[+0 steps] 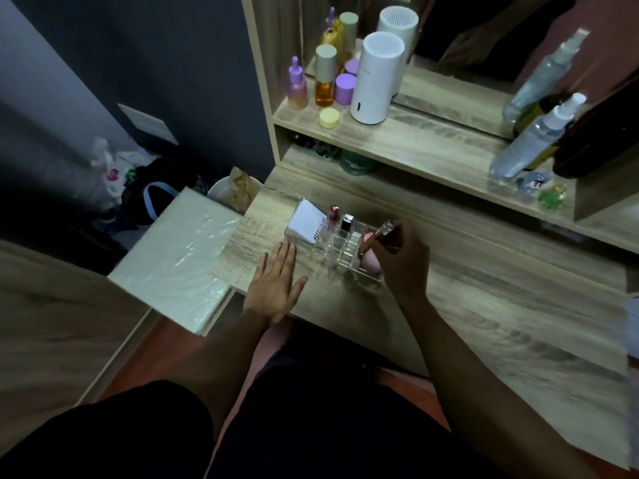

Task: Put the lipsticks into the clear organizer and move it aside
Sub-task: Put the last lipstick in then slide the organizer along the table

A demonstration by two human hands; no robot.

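- Clear organizer [340, 252], glossy see-through plastic gridded into small square cells, sat on wood-grain desk [484, 305] at centre of frame.
- Pink-capped lipstick [333, 216] and black-and-silver lipstick [346, 223] stood upright in far cells.
- White card box [308, 221], flat-faced with dark print, filled upper-left end of organizer.
- Rounded pink sponge [370, 262], matte, lay in near-right part.
- Right hand [403, 261] pinched a slim metallic lipstick tube [383, 231], tilted, above right cells; whether touching organizer, could not tell.
- Left hand [276, 283] lay flat on desk, fingers spread, just beside organizer at lower left.
- White ribbed-top cylinder [375, 77] and pastel bottles on shelf, upper centre.
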